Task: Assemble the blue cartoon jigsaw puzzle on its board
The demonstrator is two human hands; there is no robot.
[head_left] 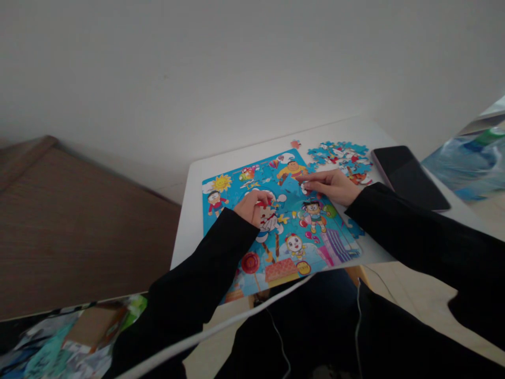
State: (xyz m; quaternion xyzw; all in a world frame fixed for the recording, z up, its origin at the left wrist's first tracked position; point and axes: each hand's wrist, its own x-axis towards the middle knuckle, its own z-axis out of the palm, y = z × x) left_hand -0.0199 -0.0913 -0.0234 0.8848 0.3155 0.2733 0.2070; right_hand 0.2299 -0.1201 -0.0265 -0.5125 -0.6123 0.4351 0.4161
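Observation:
A colourful cartoon jigsaw puzzle (252,271) lies partly assembled on a small white table. Over its middle, my left hand (253,206) is closed, the fingers curled round some puzzle pieces (266,215) with red and white on them; the hand partly hides them. Higher up on the right of the picture, my right hand (333,187) pinches a small whitish puzzle piece (304,188) between thumb and fingers, just above the blue area. Beyond the right hand, a heap of loose pieces (339,153) spreads over the table, mostly blue with some red and white.
One loose pinkish piece (295,143) lies behind the puzzle. A dark-screened phone (410,178) rests at the table's right edge (465,213). A plain wall (244,73) stands behind, and a brown wooden panel (87,226) at left. A white cable (236,319) crosses in front.

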